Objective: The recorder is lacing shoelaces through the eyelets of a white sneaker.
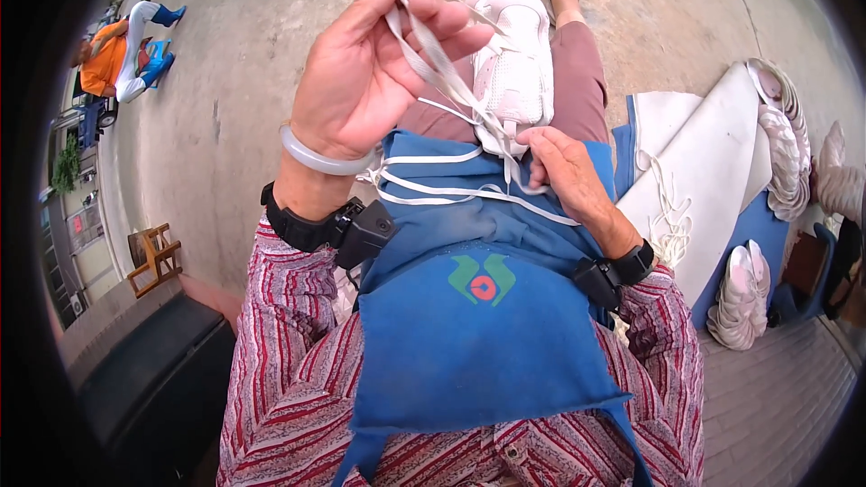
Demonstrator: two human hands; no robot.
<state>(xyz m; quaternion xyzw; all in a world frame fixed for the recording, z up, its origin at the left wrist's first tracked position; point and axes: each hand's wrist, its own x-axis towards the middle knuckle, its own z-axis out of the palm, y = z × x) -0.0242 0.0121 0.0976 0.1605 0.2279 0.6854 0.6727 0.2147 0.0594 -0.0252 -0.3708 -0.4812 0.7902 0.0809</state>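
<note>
A white shoe [519, 72] with a perforated upper lies lengthwise over my lap, beyond the blue apron [478, 343]. My left hand [356, 72] is raised to the left of it, palm up, with its fingers curled round a flat white shoelace [439, 61]. That lace runs down in a loop to the near end of the shoe. There my right hand [570, 179] pinches by the shoe's edge, its fingertips at the lace. More white laces [433, 191] lie across the apron below both hands.
To my right, a bundle of laces [669, 216] lies on a large white sheet [686, 153]. Nested white shoe parts [741, 298] stand beyond it, with another stack [787, 144] farther off. At left are a wooden stool [155, 259], a dark bench [149, 370] and a seated person in orange [106, 61].
</note>
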